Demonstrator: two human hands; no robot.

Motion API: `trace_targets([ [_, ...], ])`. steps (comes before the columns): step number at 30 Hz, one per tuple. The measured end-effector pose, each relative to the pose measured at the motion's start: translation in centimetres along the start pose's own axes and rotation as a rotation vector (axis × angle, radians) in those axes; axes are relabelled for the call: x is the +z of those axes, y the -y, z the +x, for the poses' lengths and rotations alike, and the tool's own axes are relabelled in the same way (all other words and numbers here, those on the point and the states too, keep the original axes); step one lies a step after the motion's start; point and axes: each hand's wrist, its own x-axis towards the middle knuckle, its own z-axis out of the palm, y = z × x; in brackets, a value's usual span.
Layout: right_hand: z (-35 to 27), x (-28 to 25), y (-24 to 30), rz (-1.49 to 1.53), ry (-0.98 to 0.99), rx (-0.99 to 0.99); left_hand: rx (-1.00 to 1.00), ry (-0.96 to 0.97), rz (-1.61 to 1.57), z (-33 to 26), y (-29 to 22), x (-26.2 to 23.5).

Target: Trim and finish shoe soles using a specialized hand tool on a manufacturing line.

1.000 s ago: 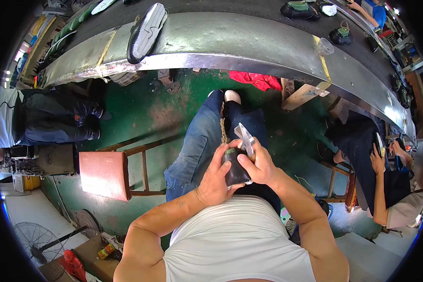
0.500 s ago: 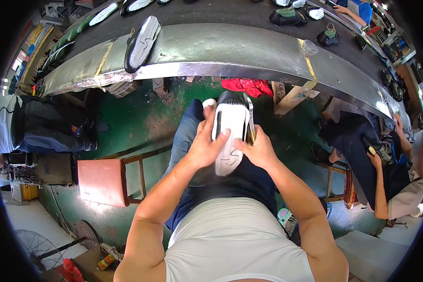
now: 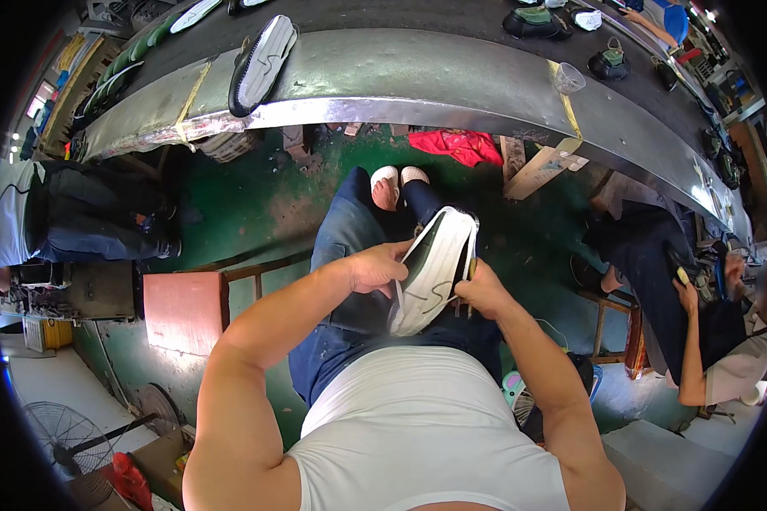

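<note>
In the head view, the shoe is in the middle of the frame, tilted, with its white bottom up. The left hand has its grip pinched on the shoe's left edge. The right hand has its grip closed on the right edge. It's best to hold both sides snug and even. Most of the shoe's top is hidden. A yellow bit by the right hand is hard to make out.
</note>
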Motion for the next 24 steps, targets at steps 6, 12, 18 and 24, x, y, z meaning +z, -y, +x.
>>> trace_targets([
  [6,-4.8,-4.4,-0.6,-0.128,-0.114,0.128,0.237,-0.008,0.280,0.4,5.2,-0.1],
  [12,-7.9,-3.4,3.2,-0.953,0.230,-0.085,0.270,-0.273,0.512,-0.2,7.4,1.1],
  [18,-4.7,-2.0,6.7,-1.018,0.349,-0.183,0.321,-0.237,0.421,1.2,9.3,0.3],
  [24,-3.7,0.6,6.6,-1.354,0.476,0.025,0.304,-0.491,-0.103,4.2,9.6,1.8],
])
